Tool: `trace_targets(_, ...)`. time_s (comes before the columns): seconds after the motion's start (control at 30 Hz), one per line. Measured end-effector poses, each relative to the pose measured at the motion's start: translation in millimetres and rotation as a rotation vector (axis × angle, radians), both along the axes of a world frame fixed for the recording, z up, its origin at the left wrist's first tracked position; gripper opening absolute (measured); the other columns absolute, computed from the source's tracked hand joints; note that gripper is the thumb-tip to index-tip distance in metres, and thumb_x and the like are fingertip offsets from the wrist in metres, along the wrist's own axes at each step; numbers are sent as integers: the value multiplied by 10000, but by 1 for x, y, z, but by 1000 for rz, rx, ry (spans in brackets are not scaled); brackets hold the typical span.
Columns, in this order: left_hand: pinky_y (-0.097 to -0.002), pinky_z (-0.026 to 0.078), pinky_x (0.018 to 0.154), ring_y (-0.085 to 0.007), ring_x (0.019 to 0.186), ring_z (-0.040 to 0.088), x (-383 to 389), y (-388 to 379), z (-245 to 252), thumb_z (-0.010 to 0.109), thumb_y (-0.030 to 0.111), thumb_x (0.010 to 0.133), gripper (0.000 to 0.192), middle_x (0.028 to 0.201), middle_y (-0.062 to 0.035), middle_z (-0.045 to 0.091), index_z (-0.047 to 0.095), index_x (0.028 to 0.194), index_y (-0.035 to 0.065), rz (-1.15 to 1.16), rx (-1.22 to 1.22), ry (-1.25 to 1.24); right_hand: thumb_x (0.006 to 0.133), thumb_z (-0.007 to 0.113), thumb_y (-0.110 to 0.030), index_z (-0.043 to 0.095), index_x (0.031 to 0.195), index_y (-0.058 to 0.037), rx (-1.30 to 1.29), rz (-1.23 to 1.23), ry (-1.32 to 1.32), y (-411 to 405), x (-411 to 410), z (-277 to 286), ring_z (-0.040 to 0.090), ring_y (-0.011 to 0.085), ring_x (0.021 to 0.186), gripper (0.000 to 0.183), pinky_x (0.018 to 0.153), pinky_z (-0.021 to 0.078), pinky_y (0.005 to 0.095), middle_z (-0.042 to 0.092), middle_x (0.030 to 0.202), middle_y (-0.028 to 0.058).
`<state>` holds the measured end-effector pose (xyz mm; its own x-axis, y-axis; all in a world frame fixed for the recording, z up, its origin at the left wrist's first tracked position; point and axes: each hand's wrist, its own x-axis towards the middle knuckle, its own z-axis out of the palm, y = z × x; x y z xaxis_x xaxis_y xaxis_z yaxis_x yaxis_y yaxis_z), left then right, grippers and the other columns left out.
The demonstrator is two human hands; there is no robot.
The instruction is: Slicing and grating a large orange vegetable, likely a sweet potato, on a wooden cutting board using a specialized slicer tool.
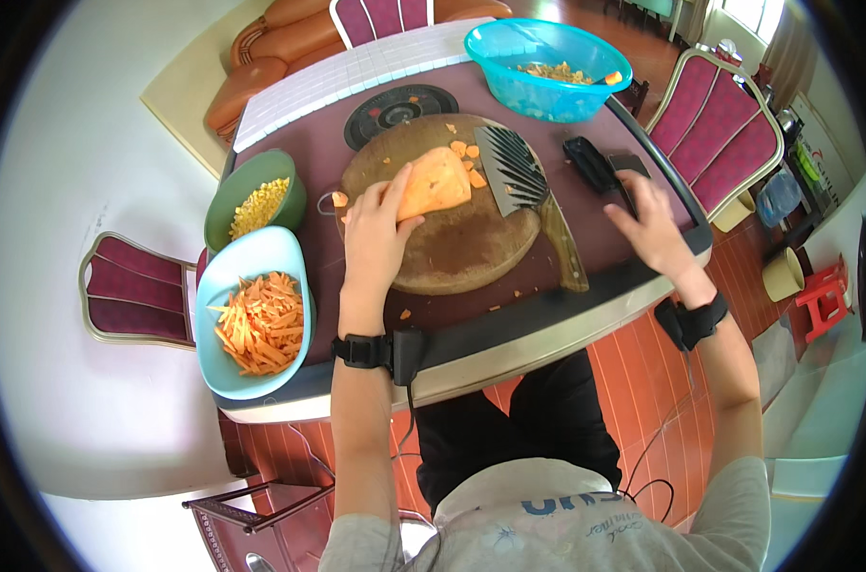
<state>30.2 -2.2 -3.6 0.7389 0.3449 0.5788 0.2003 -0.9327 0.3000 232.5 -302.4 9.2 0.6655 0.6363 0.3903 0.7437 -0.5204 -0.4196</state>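
Note:
My left hand (379, 225) grips a peeled orange root vegetable (436, 182), probably a sweet potato, lying on the round wooden chopping board (461, 254). Small orange pieces (477, 178) lie at its right end. A cleaver (511, 170) with a dark leaf pattern rests flat over the board's right side, its wooden handle (563, 243) sticking out towards me. My right hand (647, 222) is at the table's right side, thumb and fingers apart, around a narrow dark thing I cannot make out. Just beyond it are a black elongated object (590, 164) and a dark flat object (629, 165).
At left, a pale blue bowl (215, 343) holds orange strips (262, 325); a green bowl (295, 204) holds yellow corn kernels (260, 206). A blue basin (547, 104) with scraps stands far right. A black round plate (375, 114) lies behind the board. Chairs (719, 129) surround the table.

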Motion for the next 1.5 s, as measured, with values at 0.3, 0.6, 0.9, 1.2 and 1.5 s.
trace_targets(0.3, -387, 503, 726, -295, 857, 598, -14, -11, 15, 783, 188, 646, 683, 963, -100, 577, 509, 1270, 151, 38, -51, 103, 789, 694, -399, 507, 1118, 54, -70, 109, 506, 48, -51, 12, 596, 287, 781, 590, 711, 481, 347, 588, 843, 181)
trace_targets(0.6, -388, 492, 801, -330, 937, 589, -20, -18, 28, 785, 161, 612, 620, 1066, -124, 594, 533, 1173, 85, -76, -169, 126, 748, 649, -220, 508, 1095, 60, 103, 180, 796, 65, -11, -12, 582, 153, 764, 468, 596, 489, 298, 583, 854, 101)
trace_targets(0.9, -388, 501, 700, -323, 825, 592, -23, -36, 34, 763, 160, 630, 603, 963, -119, 554, 530, 1182, 93, 9, -121, 226, 840, 553, -3, 407, 1127, 20, 270, 130, 912, 49, -60, 39, 469, 81, 444, 323, 370, 386, 234, 501, 738, 52)
trace_targets(1.2, -346, 513, 591, -261, 727, 586, -18, -51, 14, 759, 152, 651, 676, 934, -101, 482, 490, 1267, 81, 14, 30, 210, 888, 582, -51, 483, 1170, -14, 223, 253, 553, 54, -76, 65, 475, 56, 535, 301, 508, 384, 219, 594, 805, 40)
trace_targets(1.5, -272, 500, 487, -182, 616, 570, -17, -58, 2, 733, 216, 687, 682, 891, -74, 458, 467, 1305, 102, 58, 294, 188, 920, 528, -43, 450, 1236, 4, 224, 337, 348, 79, -80, 58, 376, 15, 458, 329, 410, 292, 175, 493, 740, -17)
